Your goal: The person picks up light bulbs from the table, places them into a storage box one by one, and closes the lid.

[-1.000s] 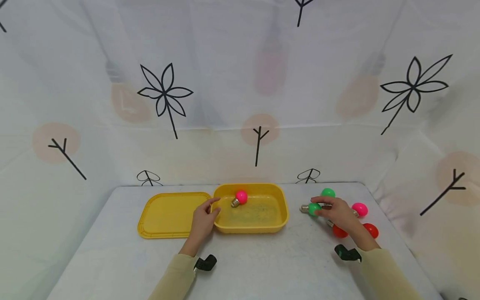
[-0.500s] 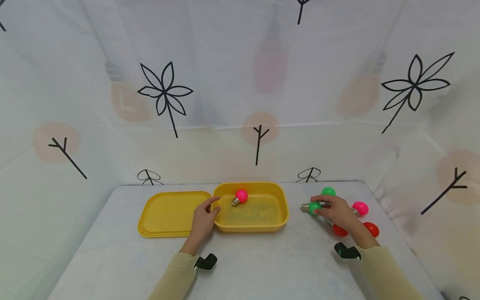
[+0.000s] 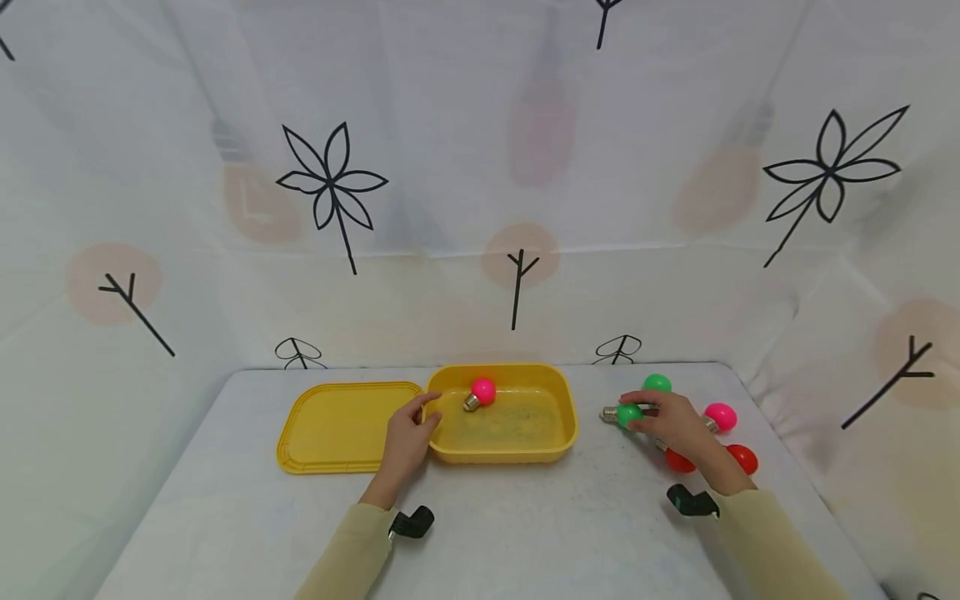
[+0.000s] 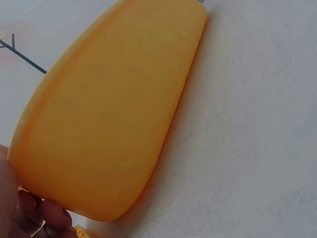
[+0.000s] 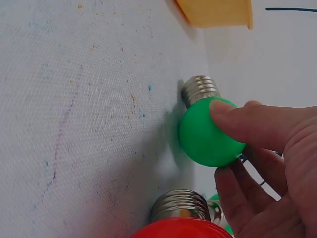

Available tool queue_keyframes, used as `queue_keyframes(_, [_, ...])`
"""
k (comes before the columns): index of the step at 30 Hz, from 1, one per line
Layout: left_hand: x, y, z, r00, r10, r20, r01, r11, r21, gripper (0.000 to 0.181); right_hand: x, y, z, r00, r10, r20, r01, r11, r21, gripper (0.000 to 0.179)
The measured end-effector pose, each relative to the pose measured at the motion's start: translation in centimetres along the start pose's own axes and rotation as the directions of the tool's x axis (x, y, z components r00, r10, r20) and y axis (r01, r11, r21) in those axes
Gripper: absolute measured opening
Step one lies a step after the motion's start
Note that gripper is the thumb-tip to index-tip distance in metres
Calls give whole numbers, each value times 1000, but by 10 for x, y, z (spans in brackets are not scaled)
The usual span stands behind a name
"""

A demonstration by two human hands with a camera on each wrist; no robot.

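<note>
My left hand grips the left end of a yellow plastic tub, its fingers and thumb at the rim. In the left wrist view, curled fingertips press against the end wall of the tub. Inside the tub lies a pink light bulb with a metal screw base. On the right, my right hand pinches a green light bulb. The right wrist view shows the thumb on the green globe, whose screw base points away from the palm and toward the tub.
A yellow lid lies flat left of the tub. Around my right hand are another green bulb, a pink bulb and two red bulbs, one nearer and one farther right. A printed cloth wall stands behind the white table.
</note>
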State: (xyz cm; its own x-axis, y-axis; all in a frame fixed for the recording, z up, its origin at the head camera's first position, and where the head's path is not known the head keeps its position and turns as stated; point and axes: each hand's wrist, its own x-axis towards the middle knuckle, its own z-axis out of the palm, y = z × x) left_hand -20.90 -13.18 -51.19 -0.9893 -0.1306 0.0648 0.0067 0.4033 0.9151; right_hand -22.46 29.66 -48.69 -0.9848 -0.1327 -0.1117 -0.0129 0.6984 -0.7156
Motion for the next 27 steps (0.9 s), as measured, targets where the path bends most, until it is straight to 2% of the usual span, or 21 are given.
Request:
queue_keyframes(13, [0, 1, -1, 1000, 6, -5, -6, 1000, -9, 30, -3, -3, 0, 999, -21, -27, 20, 999, -34, 37])
queue_keyframes(27, [-1, 2, -1, 1000, 1, 4, -1, 1000, -5, 31, -3, -2, -2, 995, -69, -66, 68, 998, -16, 38])
